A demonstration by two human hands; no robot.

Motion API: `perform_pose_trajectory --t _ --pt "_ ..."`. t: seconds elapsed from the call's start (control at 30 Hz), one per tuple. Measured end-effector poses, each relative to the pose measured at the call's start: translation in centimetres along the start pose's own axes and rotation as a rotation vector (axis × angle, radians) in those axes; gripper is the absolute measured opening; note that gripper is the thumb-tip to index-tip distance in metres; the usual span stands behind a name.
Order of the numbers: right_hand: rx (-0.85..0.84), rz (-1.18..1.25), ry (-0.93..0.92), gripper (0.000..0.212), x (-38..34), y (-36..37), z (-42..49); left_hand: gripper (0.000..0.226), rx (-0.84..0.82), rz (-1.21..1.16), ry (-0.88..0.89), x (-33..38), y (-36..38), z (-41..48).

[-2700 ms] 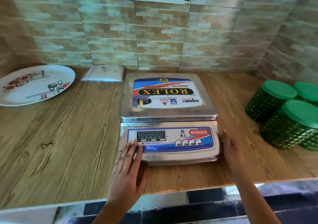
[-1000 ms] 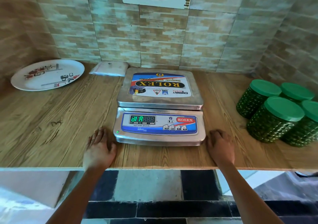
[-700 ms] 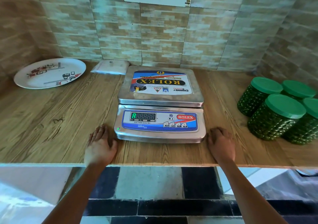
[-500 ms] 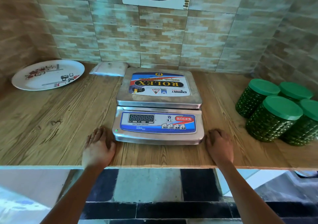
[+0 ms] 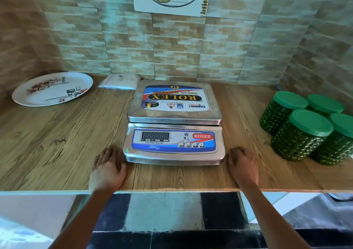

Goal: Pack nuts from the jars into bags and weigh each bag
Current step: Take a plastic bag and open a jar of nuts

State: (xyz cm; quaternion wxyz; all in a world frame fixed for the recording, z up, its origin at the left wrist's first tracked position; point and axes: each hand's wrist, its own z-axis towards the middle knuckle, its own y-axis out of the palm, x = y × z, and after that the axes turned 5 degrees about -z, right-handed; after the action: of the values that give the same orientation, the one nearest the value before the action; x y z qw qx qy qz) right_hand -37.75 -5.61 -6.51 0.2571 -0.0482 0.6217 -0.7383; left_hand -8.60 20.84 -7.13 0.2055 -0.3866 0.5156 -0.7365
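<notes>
Head camera view, looking down at a wood-grain worktop (image 5: 66, 134) set against a tiled wall (image 5: 172, 48). A steel electronic scale (image 5: 173, 147) stands in the middle, with its front close to the worktop's near edge and its weighing pan (image 5: 174, 118) bare.

The left hand (image 5: 108, 169) lies palm down just beside the scale's front left corner, fingers (image 5: 104, 156) straight and close together, holding nothing. The right hand (image 5: 243, 167) rests palm down just beside the front right corner, its fingers loosely curled and also holding nothing. Both wrists cross the near edge, and a tiled floor (image 5: 164, 212) shows below it.

Four green jars (image 5: 299, 136) with green lids stand clustered and touching at the far right, well apart from the scale, and the nearest ones are close to the right edge of the view. A flat packet of clear bags (image 5: 119, 81) lies against the wall, just beside the scale's back left corner. A patterned white plate (image 5: 52, 89) sits in the back left corner.

Bare worktop stretches wide between plate and left hand, and a narrower strip runs between scale and jars.
</notes>
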Motion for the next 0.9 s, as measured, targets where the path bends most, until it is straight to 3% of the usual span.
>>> perform_pose_trajectory --t 0.9 --pt "0.029 0.002 -0.015 0.030 0.25 0.27 0.05 0.067 -0.026 -0.003 -0.011 -0.21 0.00 0.00"
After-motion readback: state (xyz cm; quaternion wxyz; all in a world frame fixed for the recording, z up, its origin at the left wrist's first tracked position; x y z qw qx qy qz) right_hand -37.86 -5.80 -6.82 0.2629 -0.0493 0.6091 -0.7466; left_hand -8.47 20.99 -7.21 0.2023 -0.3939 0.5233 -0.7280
